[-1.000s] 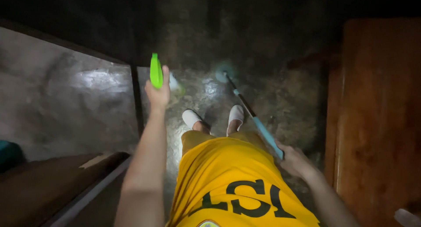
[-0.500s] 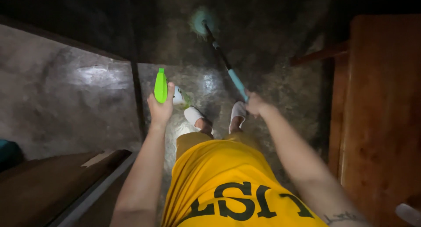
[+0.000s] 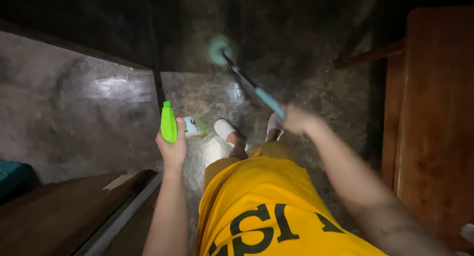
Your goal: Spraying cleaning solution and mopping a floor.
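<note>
A dim, glossy stone floor [image 3: 123, 95] is lit in patches. A green spray bottle [image 3: 169, 122] is clasped in the left hand [image 3: 172, 146]; a blue-handled mop [image 3: 254, 88] is gripped by the right hand [image 3: 296, 120], its head [image 3: 218, 47] far ahead. Mopping seems midway; no dry-wet boundary can be told.

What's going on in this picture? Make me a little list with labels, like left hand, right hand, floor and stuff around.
left hand: grips a bright green spray bottle, held upright
right hand: grips the light blue handle of a mop
mop head: round, pale teal, blurred, on the floor ahead
floor: dark stone, shiny and wet-looking
feet: white slippers
clothing: yellow shirt
right side: brown wooden furniture
</note>
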